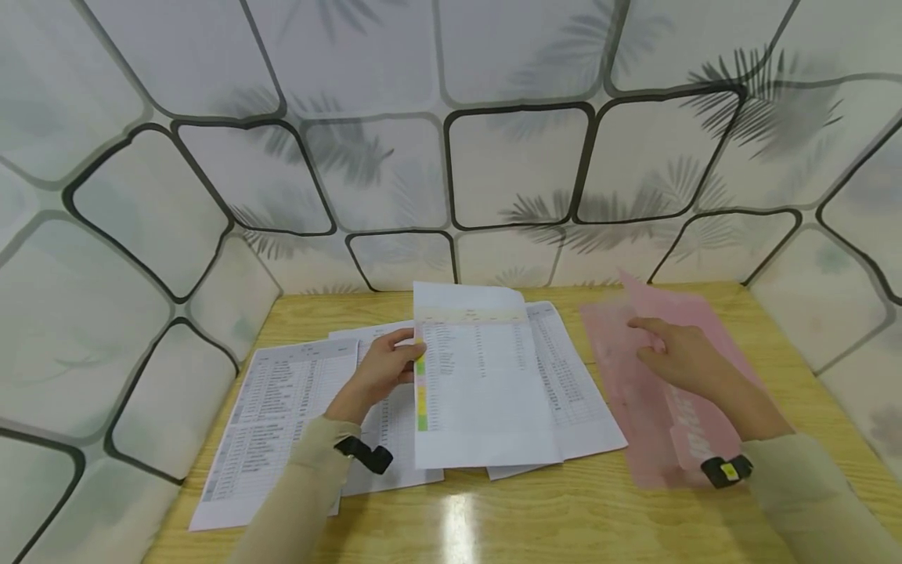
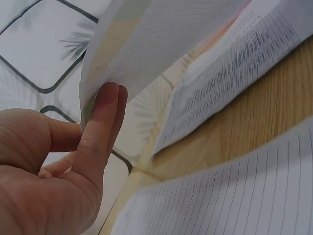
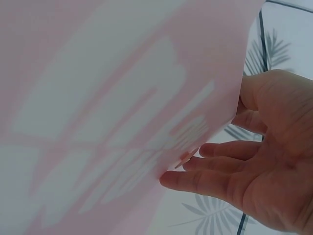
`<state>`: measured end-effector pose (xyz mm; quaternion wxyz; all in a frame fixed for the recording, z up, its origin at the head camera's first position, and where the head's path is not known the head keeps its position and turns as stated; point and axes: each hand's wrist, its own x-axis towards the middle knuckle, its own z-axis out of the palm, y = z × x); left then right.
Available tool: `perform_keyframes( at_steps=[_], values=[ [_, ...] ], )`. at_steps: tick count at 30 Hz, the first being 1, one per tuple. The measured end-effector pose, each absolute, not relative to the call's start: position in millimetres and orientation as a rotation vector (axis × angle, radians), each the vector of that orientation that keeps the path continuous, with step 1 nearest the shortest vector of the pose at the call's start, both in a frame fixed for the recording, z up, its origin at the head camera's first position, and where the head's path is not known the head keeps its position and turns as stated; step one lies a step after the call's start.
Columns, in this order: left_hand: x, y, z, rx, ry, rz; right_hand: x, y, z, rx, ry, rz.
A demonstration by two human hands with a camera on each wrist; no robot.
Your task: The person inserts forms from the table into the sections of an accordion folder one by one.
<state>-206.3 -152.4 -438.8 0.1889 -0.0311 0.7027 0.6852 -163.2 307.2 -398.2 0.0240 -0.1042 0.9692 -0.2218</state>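
Sheets (image 1: pixel 282 423) were spread on the surface (image 1: pixel 395 533), left and right of a raised page (image 1: pixel 479 399), by which they were partly covered. The folder (image 1: pixel 641 423) was placed rightmost; the surface was backed by the wall (image 1: pixel 521 164).

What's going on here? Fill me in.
A person's left fingers hold up a printed sheet by its left edge. The right fingers lie on both sides of the raised edge of a pink folder. Other papers lie to either side of the held one, on the wooden table.
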Motion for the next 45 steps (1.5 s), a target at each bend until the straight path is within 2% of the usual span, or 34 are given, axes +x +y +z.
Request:
perform_keyframes(
  at_steps=[33,45],
  values=[
    [-216,-30,-440,0.021,1.778,2.026,-164,314,-400,-0.331,3.039,-0.719],
    [-214,5,-440,0.022,1.791,2.023,-164,314,-400,-0.43,3.11,-0.726]
  ],
)
